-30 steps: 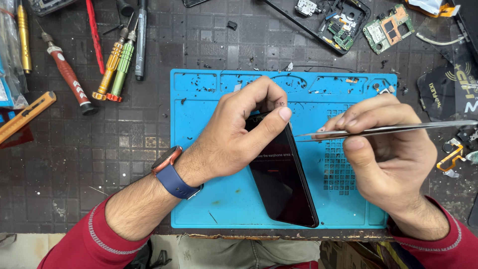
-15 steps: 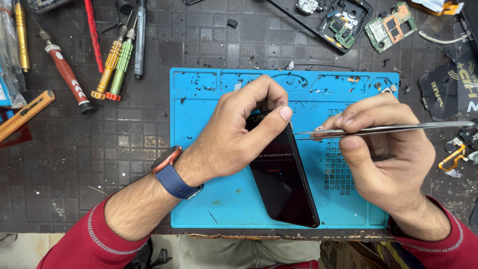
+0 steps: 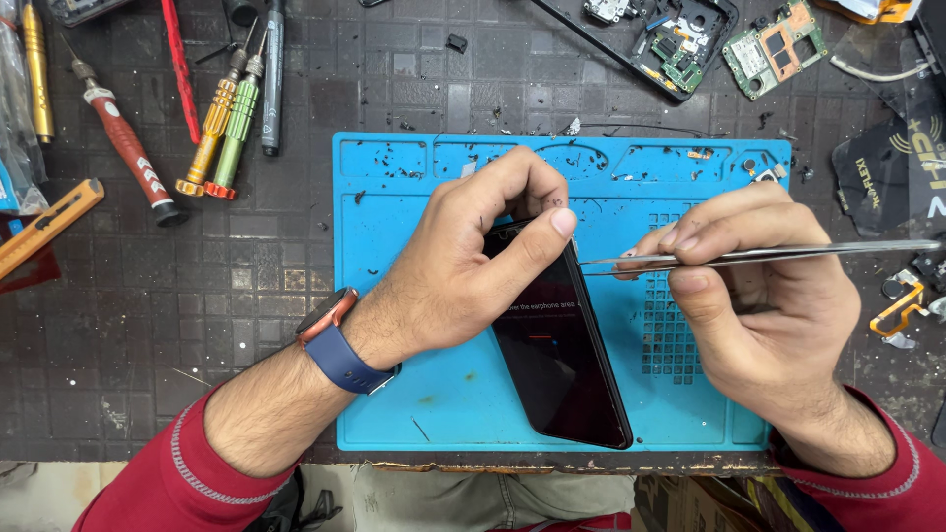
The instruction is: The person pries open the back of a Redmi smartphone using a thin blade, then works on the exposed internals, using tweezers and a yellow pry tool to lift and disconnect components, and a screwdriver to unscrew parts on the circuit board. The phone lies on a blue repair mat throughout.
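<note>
While the left hand (image 3: 463, 266) is still gripping the phone (image 3: 557, 355) on the mat (image 3: 394, 296), the right hand (image 3: 759, 296), pinching tweezers (image 3: 749, 256), is moving their tip closer to its top edge.

Lying under the left hand (image 3: 463, 271): one black phone (image 3: 562, 365). Sitting in the right hand (image 3: 764, 315): one pair of tweezers (image 3: 769, 255). Resting well left of both hands: three screwdrivers, red (image 3: 128, 148), yellow (image 3: 209, 133), green (image 3: 235, 133). Showing beyond the tweezers: two circuit boards (image 3: 774, 44).

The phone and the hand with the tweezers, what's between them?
In the head view, only bare blue mat lies between the black phone and the right hand. The tweezers cross that gap toward the phone's top edge.
</note>
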